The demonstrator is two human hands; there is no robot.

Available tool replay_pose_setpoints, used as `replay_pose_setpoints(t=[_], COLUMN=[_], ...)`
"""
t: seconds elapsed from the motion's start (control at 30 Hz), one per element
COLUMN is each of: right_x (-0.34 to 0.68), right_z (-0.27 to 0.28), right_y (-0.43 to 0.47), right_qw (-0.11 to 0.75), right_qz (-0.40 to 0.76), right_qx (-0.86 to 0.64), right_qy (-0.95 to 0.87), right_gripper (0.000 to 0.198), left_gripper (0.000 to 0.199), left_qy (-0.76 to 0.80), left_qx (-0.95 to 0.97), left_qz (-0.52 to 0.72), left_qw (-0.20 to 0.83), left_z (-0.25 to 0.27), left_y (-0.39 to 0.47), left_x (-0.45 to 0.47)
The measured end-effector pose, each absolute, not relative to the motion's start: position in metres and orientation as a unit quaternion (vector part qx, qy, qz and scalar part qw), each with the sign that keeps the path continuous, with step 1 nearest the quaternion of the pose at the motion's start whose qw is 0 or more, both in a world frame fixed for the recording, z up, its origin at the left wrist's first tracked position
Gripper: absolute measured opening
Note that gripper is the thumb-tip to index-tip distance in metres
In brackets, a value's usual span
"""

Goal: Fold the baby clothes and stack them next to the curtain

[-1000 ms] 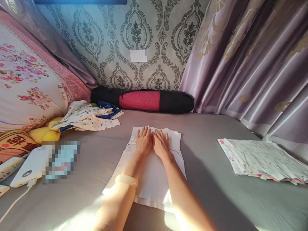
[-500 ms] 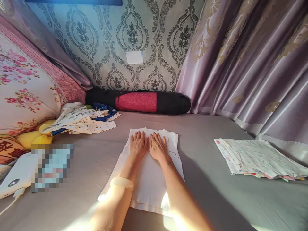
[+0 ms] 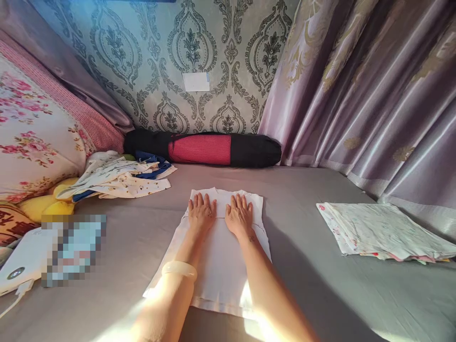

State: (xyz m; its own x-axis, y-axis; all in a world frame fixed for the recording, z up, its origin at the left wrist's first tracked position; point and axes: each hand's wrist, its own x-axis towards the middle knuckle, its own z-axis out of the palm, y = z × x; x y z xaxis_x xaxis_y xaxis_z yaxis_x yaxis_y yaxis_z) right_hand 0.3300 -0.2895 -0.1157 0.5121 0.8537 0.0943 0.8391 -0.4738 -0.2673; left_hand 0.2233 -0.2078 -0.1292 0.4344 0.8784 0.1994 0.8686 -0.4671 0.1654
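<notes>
A white garment (image 3: 221,266) lies spread out on the grey sheet (image 3: 299,204), its narrower end away from me. My left hand (image 3: 202,211) rests flat on the upper left of the cloth, fingers stretched forward. On the upper right part, my right hand (image 3: 238,213) also presses flat with its fingers a little apart. A strip of the garment shows between the two hands. Around my left forearm sits a pale bangle (image 3: 179,269). My forearms cover part of the cloth's sides, and sunlight falls on its lower edge.
Folded cloths (image 3: 384,230) lie stacked at right. Loose printed clothes (image 3: 121,178) are heaped at left, near a yellow plush toy (image 3: 53,204). A white device with a cable (image 3: 26,259) lies front left. A black and red rolled bag (image 3: 199,148) lines the wall.
My hands have slid apart: the left slightly to the left, the right slightly to the right. Both stay flat on the white garment. The view has shifted a little.
</notes>
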Motion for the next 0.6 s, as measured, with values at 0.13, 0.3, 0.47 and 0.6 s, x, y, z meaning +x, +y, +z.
replay_pose_setpoints(t=[0.13, 0.3, 0.47, 0.6], right_x=[0.331, 0.333, 0.342, 0.351], right_z=[-0.114, -0.112, -0.111, -0.115], right_y=[-0.290, -0.289, -0.292, -0.295], right_qw=[0.143, 0.152, 0.164, 0.151], right_qz=[0.029, 0.049, 0.007, 0.004], right_qx=[-0.856, -0.859, -0.882, -0.904], right_qy=[-0.496, -0.486, -0.442, -0.401], right_gripper=[0.055, 0.055, 0.056, 0.058], left_gripper=[0.058, 0.058, 0.058, 0.062], left_qy=[0.519, 0.519, 0.540, 0.569], left_qx=[0.845, 0.837, 0.816, 0.803], left_qz=[0.131, 0.173, 0.205, 0.174], left_qw=[0.015, 0.014, -0.006, -0.001], left_z=[-0.128, -0.128, -0.124, -0.124], left_y=[-0.209, -0.208, -0.208, -0.208], left_x=[0.223, 0.223, 0.221, 0.219])
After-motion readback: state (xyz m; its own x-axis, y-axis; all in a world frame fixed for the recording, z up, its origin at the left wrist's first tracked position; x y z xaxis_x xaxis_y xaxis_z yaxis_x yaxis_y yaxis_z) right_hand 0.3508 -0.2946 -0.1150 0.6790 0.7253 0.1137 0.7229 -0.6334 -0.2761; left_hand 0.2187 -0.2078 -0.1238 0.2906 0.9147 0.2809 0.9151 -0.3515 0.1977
